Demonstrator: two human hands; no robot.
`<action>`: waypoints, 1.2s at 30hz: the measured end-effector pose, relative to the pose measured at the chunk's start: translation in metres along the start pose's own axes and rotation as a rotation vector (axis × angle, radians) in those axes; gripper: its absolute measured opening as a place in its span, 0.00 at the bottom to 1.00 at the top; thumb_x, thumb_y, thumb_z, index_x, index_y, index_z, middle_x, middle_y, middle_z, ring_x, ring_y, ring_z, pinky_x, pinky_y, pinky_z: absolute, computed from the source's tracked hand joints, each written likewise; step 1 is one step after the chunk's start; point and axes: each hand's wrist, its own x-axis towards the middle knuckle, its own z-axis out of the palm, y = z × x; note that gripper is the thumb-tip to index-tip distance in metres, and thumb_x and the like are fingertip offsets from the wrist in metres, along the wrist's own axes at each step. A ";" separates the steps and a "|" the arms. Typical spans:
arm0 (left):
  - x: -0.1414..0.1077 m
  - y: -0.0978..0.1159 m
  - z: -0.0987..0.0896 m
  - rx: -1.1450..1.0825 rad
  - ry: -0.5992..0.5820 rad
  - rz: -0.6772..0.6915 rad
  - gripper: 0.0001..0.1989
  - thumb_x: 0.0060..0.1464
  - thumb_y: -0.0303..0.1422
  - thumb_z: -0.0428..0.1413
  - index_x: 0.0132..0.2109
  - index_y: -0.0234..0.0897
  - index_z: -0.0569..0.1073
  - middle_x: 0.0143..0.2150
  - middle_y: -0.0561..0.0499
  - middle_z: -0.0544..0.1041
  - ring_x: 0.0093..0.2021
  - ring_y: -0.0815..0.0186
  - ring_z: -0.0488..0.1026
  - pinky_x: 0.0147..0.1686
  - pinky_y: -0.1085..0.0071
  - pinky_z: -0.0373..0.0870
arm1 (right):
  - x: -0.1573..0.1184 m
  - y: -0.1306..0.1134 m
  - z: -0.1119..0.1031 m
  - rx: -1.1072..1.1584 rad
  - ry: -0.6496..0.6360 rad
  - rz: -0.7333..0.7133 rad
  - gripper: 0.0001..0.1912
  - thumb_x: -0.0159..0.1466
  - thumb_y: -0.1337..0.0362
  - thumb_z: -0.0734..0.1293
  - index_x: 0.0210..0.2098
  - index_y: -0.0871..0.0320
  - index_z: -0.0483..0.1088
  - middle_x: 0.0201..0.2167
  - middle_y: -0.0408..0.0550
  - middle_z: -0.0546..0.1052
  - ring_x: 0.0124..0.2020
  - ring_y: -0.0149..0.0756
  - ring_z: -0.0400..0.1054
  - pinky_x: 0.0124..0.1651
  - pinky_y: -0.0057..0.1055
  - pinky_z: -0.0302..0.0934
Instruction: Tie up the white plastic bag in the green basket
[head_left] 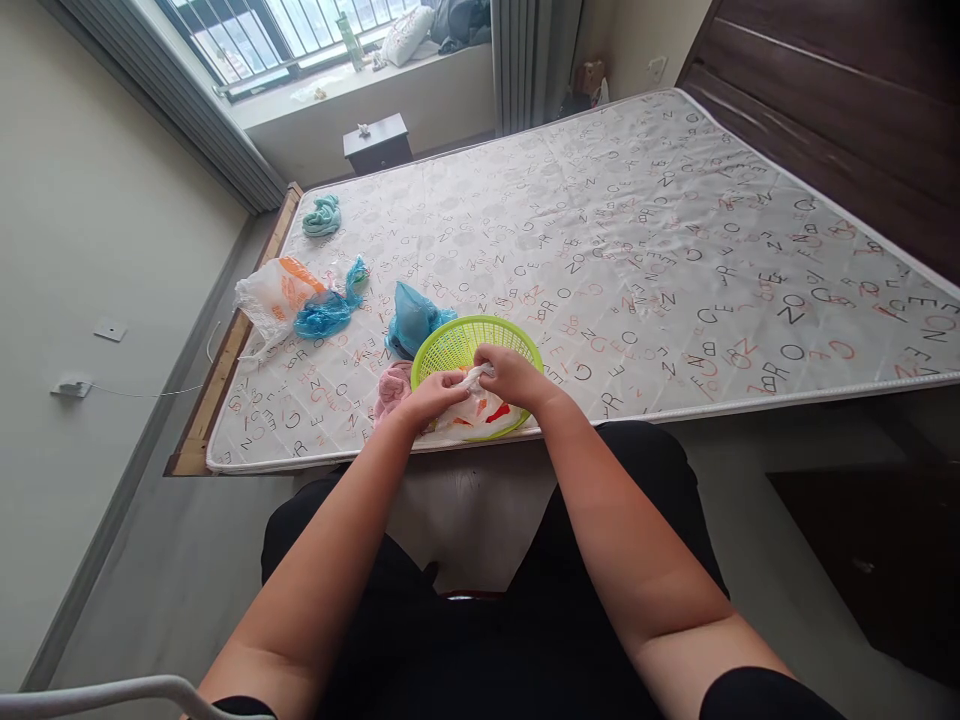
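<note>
A lime-green plastic basket (459, 341) sits at the near edge of the mattress (675, 240). Over it, my left hand (435, 392) and my right hand (512, 374) both grip a white plastic bag with red and orange print (480, 410), bunched between the fingers and hanging into the basket. A pink bag (391, 386) lies just left of my left hand. A blue bag (412, 316) rests against the basket's far left side.
More bags lie on the mattress's left part: a white and orange one (276, 293), a blue one (330, 310), a teal one (322, 216). A dark nightstand (377, 143) stands under the window. A dark headboard (825, 110) runs along the right.
</note>
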 end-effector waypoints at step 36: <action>-0.002 -0.012 0.018 0.425 0.287 0.429 0.25 0.49 0.21 0.57 0.55 0.40 0.75 0.54 0.48 0.80 0.56 0.61 0.76 0.60 0.64 0.70 | -0.004 -0.004 0.000 -0.026 -0.149 0.164 0.03 0.62 0.69 0.64 0.32 0.56 0.65 0.31 0.43 0.73 0.33 0.32 0.64 0.34 0.28 0.51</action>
